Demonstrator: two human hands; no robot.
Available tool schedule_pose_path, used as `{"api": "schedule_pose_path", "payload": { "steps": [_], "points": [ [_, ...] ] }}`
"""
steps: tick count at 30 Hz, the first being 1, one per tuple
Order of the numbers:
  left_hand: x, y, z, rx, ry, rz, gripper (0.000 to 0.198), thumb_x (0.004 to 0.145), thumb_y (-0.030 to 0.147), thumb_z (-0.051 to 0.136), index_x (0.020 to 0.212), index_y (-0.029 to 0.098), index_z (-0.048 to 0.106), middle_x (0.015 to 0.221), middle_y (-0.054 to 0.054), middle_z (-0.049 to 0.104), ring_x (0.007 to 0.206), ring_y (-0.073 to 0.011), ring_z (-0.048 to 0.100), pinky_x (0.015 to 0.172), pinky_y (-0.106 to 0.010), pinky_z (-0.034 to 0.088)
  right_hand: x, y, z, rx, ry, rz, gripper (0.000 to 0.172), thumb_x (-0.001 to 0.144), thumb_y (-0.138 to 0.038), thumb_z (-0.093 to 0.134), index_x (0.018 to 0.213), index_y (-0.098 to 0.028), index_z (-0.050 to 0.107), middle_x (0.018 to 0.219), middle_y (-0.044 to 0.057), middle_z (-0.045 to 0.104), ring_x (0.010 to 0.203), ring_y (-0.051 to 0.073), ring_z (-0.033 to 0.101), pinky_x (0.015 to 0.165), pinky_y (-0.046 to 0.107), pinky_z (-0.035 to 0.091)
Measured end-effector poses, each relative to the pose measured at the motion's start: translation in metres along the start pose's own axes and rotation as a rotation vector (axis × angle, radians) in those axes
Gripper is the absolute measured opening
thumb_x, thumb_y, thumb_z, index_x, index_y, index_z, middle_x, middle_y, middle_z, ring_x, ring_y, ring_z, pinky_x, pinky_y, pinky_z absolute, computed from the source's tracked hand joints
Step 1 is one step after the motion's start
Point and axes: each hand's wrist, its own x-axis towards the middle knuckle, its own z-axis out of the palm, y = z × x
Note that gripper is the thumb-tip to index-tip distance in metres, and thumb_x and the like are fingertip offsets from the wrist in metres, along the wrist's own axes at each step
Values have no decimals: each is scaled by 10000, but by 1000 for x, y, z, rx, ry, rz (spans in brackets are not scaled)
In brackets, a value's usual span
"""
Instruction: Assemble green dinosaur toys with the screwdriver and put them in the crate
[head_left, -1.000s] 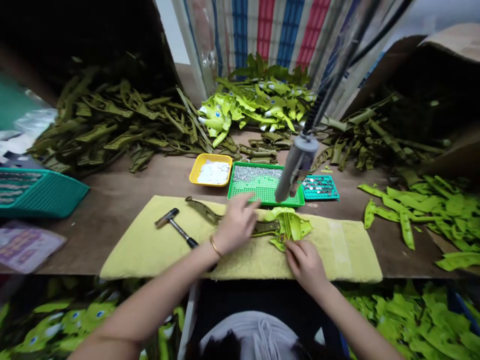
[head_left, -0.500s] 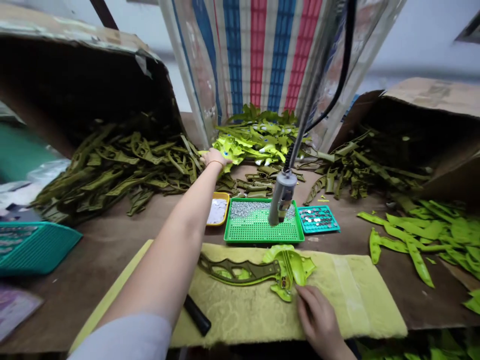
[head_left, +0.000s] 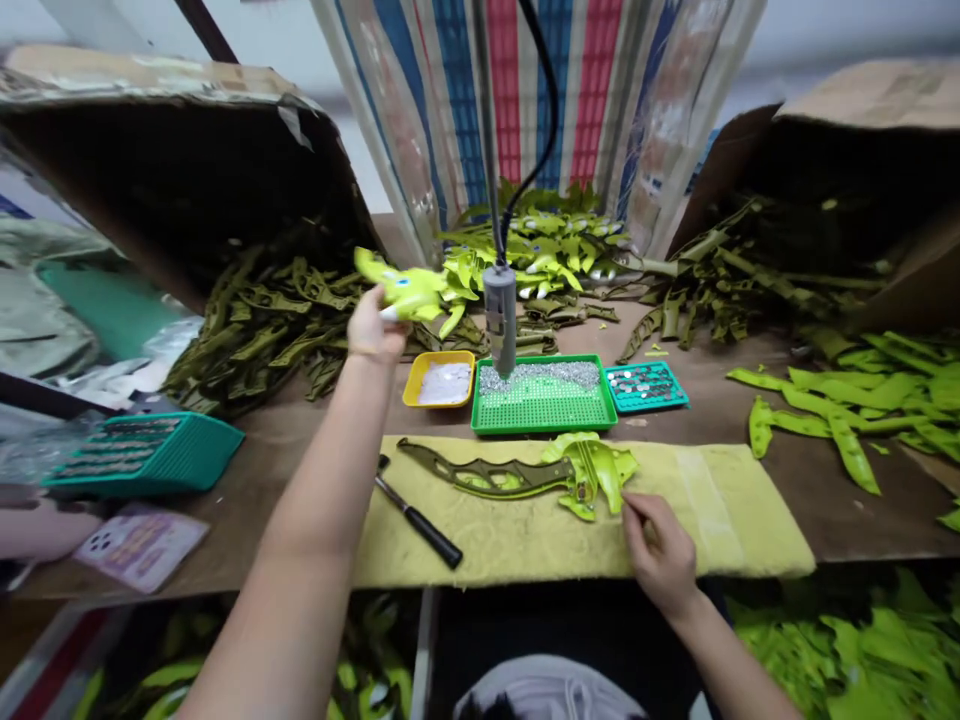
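Note:
My left hand [head_left: 377, 325] grips a bright green plastic piece [head_left: 409, 290] with a blue spot and a white tip, raised in front of the back pile. My right hand [head_left: 660, 550] has its fingers pinched together at the lower right edge of the bright green head part [head_left: 596, 472]; whatever the fingertips hold is too small to make out. That part lies on the yellow towel [head_left: 525, 550], joined to a long olive handle [head_left: 480, 476]. A hammer [head_left: 431, 532] with a black grip rests left of it. The grey electric screwdriver [head_left: 500, 320] hangs above the green screw tray [head_left: 544, 425].
Behind the towel stand a yellow tray [head_left: 439, 400] and a teal tray [head_left: 649, 388] of small round parts. Olive pieces [head_left: 292, 310] spill from the left carton, more from the right. Bright green strips [head_left: 840, 410] lie at right. A teal basket [head_left: 187, 455] is at left.
My left hand has come back from the pile to the left, lifting the green piece. The view has shifted, showing more of the hammer. The hanging screwdriver now appears further left. My right hand stays by the head part.

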Motion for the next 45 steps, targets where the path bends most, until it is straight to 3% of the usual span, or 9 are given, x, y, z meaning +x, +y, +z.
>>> {"api": "schedule_pose_path", "payload": {
  "steps": [3,7,9,11,16,20,26,39,45],
  "points": [
    [-112,13,-20,-129,158,-119,176,848,309,638,999,219,641,1050,16,708,1009,-146,632,900,-295,517,5,-24,17,60,-29,36,554,860,-218,532,1342,-480,460,898,37,689,781,282,719,643,461,643],
    [-271,16,-11,-103,94,-398,280,672,250,813,904,225,659,913,17,737,878,-157,690,838,-295,555,5,-50,50,79,-271,-17,726,839,-433,612,1485,-263,329,1351,166,554,1248,333,572,984,532,547],
    [-318,16,-2,-114,97,-478,349,681,269,821,988,272,655,937,27,734,884,-152,696,820,-279,558,2,-57,57,36,-435,-35,760,857,-490,570,1500,-186,305,1372,220,502,1268,349,535,994,540,523],
    [-338,15,2,-115,78,-489,334,727,298,798,1026,317,650,965,40,730,915,-154,695,842,-286,558,1,-59,53,10,-545,-18,728,864,-489,544,1483,-163,344,1325,221,504,1225,338,546,992,515,520],
    [-319,13,-12,-80,-93,-591,399,657,285,847,1020,268,681,1013,-11,738,917,-195,710,884,-345,574,24,-36,8,5,-460,-20,667,811,-356,558,1450,-245,403,1268,131,492,1202,290,533,1029,467,478],
    [-291,7,-18,-85,54,-815,350,653,225,801,958,158,642,907,-73,749,885,-212,729,976,-413,546,51,13,-19,-167,-564,-43,703,779,-340,568,1459,-242,419,1327,128,512,1223,333,507,1049,553,417],
    [-285,-2,-12,-131,130,-871,307,648,144,728,910,140,569,817,-81,747,839,-214,740,1050,-447,500,56,55,-13,-248,-714,-65,714,758,-367,599,1443,-232,446,1410,136,497,1258,359,484,1058,568,404],
    [-286,-3,-11,-113,156,-867,304,659,138,720,925,143,573,836,-95,742,859,-227,736,1035,-472,509,53,58,-14,-272,-754,-62,682,793,-353,563,1450,-240,420,1420,122,472,1264,363,482,1055,577,412],
    [-263,-18,-2,-147,131,-914,165,748,221,732,814,144,602,791,-64,715,814,-186,715,928,-402,576,48,62,-11,-278,-711,-55,686,795,-364,583,1441,-182,441,1380,161,496,1268,347,489,1080,550,404]
  ]
}}
